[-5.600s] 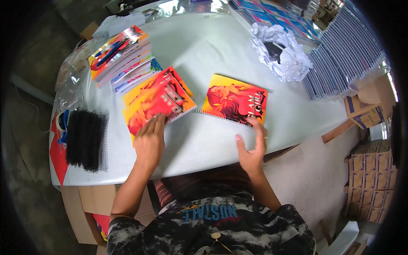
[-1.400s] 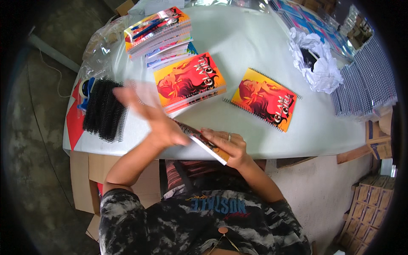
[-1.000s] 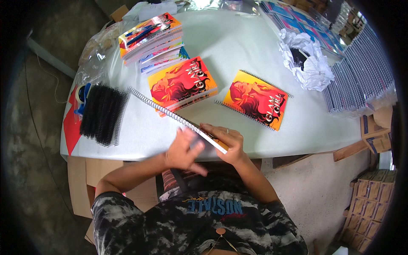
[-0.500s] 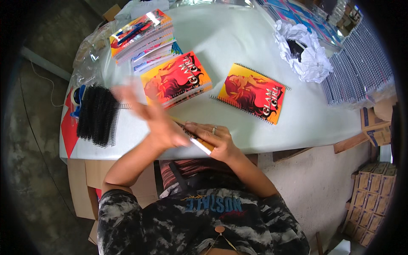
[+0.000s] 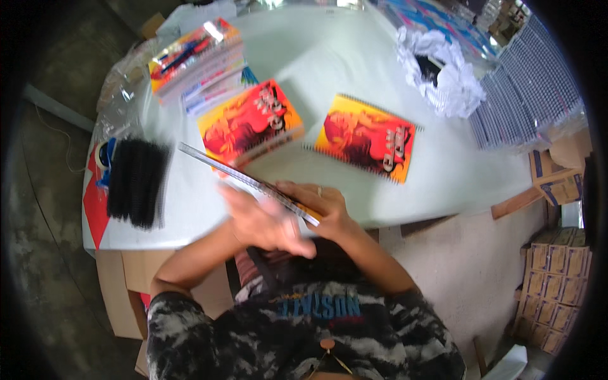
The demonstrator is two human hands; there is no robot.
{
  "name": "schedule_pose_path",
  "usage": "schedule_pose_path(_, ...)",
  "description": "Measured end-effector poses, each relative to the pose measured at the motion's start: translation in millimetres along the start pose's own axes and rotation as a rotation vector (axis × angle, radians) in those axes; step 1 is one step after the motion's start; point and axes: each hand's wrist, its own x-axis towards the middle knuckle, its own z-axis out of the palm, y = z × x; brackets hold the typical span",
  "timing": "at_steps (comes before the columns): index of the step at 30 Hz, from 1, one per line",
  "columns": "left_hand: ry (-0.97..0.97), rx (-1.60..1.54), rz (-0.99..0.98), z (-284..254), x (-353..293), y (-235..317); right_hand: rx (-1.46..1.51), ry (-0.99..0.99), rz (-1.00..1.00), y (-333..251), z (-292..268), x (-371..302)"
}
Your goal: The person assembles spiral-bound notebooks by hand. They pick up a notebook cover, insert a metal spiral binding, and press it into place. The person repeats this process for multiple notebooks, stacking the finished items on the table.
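My right hand [image 5: 324, 208], with a ring on one finger, is closed on a notebook [image 5: 244, 180]. The notebook is tilted nearly edge-on, so a thin line of its pale page edges shows, with a yellow-orange cover part under my fingers. Just below it is my left hand [image 5: 269, 223], blurred by motion, fingers stretched out and apart. Whether it touches the notebook's underside is unclear. Beyond them lies a stack of red-and-yellow notebooks [image 5: 250, 123]. To its right, a single notebook [image 5: 367, 138] rests flat with black spiral coils along two edges.
Black plastic coils [image 5: 136, 183] are bunched at the table's left, beside a blue tape dispenser [image 5: 104, 161]. Another stack of notebooks [image 5: 196, 63] stands far left with pens on top. Crumpled white paper [image 5: 443, 76] and tall bound stacks [image 5: 532, 82] occupy the right side. Cartons [image 5: 551, 285] stand below.
My left hand has swung down and right, from above the notebook's far end to below it. The notebook's long edge now shows. The whole view has shifted slightly.
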Motion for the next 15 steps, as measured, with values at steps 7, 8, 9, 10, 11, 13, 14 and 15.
schedule_pose_path(7,-0.17,-0.169,-0.168,13,-25,49,-0.045,0.009,0.131,-14,-12,2)
schedule_pose_path(8,-0.103,-0.219,-0.304,7,6,52,0.035,0.003,-0.011,-18,-17,11)
schedule_pose_path(9,-0.048,-0.278,-0.452,-8,46,60,0.117,-0.002,-0.136,-26,-17,16)
schedule_pose_path(10,-0.14,-0.422,-0.517,-20,61,68,-0.003,0.072,-0.169,-27,-1,11)
schedule_pose_path(11,-0.216,-0.552,-0.58,-31,72,73,-0.057,0.085,-0.18,-37,-3,17)
schedule_pose_path(13,-0.059,-0.705,-0.723,-47,82,67,-0.245,-0.038,-0.114,-76,-42,44)
schedule_pose_path(14,0.004,-0.697,-0.924,-50,93,63,-0.355,-0.089,-0.072,-86,-57,55)
schedule_pose_path(15,0.064,-0.688,-1.126,-51,105,55,-0.54,-0.194,-0.001,-89,-75,68)
